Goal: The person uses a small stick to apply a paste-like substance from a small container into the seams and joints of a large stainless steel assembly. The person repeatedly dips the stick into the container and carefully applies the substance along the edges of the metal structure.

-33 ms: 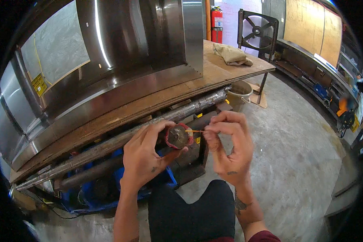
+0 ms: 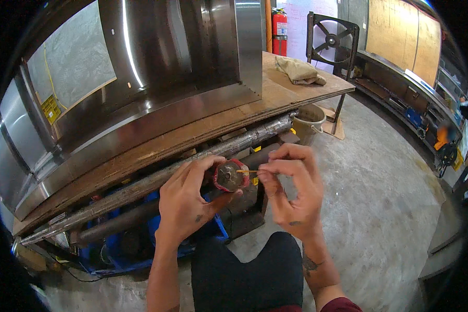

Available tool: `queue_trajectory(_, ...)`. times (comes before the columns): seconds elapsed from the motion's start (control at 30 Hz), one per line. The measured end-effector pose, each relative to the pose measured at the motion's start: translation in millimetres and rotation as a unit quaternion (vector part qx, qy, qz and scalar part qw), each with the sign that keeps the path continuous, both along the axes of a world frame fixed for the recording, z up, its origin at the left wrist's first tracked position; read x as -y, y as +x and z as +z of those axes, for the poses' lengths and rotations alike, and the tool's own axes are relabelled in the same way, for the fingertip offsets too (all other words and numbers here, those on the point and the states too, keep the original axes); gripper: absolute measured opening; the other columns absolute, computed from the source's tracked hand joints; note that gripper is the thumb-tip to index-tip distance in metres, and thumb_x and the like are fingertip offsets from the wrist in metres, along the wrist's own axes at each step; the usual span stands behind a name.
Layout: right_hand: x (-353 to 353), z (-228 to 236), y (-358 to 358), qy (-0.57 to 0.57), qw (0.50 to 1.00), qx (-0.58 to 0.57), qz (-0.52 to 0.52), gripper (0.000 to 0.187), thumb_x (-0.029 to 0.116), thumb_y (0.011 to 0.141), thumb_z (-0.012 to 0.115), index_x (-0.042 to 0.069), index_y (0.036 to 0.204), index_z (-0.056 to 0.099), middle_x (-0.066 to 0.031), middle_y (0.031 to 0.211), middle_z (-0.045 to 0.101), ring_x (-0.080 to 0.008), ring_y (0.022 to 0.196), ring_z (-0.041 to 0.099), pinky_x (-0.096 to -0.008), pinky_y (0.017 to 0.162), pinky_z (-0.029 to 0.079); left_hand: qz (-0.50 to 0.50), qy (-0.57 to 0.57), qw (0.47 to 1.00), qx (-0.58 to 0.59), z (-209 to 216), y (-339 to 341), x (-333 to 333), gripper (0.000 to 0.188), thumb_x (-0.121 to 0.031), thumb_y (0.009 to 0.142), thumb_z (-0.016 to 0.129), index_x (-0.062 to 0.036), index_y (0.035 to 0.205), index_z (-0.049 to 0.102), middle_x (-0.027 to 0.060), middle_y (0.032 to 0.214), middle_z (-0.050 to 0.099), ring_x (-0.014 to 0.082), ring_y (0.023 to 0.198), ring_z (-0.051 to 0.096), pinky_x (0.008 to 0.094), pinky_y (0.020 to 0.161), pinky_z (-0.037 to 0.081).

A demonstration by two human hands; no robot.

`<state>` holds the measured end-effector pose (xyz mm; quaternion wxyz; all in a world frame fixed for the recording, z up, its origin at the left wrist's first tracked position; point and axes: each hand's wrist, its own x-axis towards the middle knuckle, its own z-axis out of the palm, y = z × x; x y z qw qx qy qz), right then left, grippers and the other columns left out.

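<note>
My left hand (image 2: 183,200) is closed around a small round object (image 2: 228,178) with a dull grey-brown face and a ragged red rim. Its thumb and fingers grip the object from opposite edges, so the face shows between them. In a pinch between thumb and fingertips, my right hand (image 2: 296,192) has one end of a thin yellow stick (image 2: 248,171). The stick lies nearly level, and its far tip is over the face of the round object. Whether the tip touches that face I cannot tell.
A wooden workbench (image 2: 291,96) carries a large shiny metal panel (image 2: 171,41) and a beige cloth (image 2: 299,70). Under it are long pipes (image 2: 244,136) and blue bins (image 2: 213,226). A bucket (image 2: 309,117), a black-framed fan (image 2: 332,39) and a fire extinguisher (image 2: 280,32) stand beyond.
My right hand has shifted slightly left, carrying the stick's tip further over the round object's face. My left hand holds the round object in the same place.
</note>
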<state>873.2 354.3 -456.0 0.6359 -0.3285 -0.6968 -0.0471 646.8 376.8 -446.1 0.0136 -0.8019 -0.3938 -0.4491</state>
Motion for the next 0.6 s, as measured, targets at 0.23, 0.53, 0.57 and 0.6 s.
queue_trajectory(0.23,-16.9,-6.5,-13.1,-0.023,1.0,0.017,0.007,0.023,0.0,0.091,0.086,0.004,0.113,0.08,-0.0149,0.123,0.066,-0.0349,0.112,0.067,-0.0451,0.095,0.056,-0.008,0.007,1.0,0.001,4.0,-1.0,-2.7,0.062,-0.025,0.077,0.104,-0.0122,0.131,0.075,0.0094,0.121,0.081,0.0317,0.108,0.08,0.0401,0.093,0.063)
queue_trajectory(0.53,-13.6,7.4,-3.6,0.034,0.999,-0.01,0.012,0.017,0.0,0.098,0.084,0.002,0.114,0.077,-0.0158,0.121,0.066,-0.03,0.104,0.068,-0.0379,0.088,0.057,0.006,0.019,1.0,-0.015,3.1,-1.2,-4.4,0.071,-0.027,0.073,0.108,-0.012,0.134,0.074,0.0124,0.122,0.082,0.0316,0.107,0.082,0.042,0.095,0.064)
queue_trajectory(0.57,-15.5,12.4,1.4,0.051,0.999,-0.019,0.004,0.016,0.001,0.1,0.083,0.002,0.114,0.076,-0.0159,0.12,0.067,-0.0284,0.103,0.069,-0.0365,0.087,0.057,0.004,0.015,1.0,-0.009,3.3,-1.9,-3.8,0.071,-0.027,0.073,0.108,-0.012,0.134,0.074,0.0123,0.122,0.082,0.0315,0.107,0.082,0.042,0.095,0.064)
queue_trajectory(0.6,-18.6,17.7,5.0,0.068,0.997,-0.028,-0.005,0.014,0.001,0.102,0.082,0.002,0.114,0.075,-0.016,0.119,0.067,-0.0267,0.103,0.069,-0.0352,0.086,0.057,0.002,0.012,1.0,-0.003,3.7,-2.4,-3.3,0.071,-0.026,0.073,0.108,-0.012,0.133,0.074,0.0121,0.122,0.082,0.0314,0.107,0.081,0.0421,0.096,0.064)
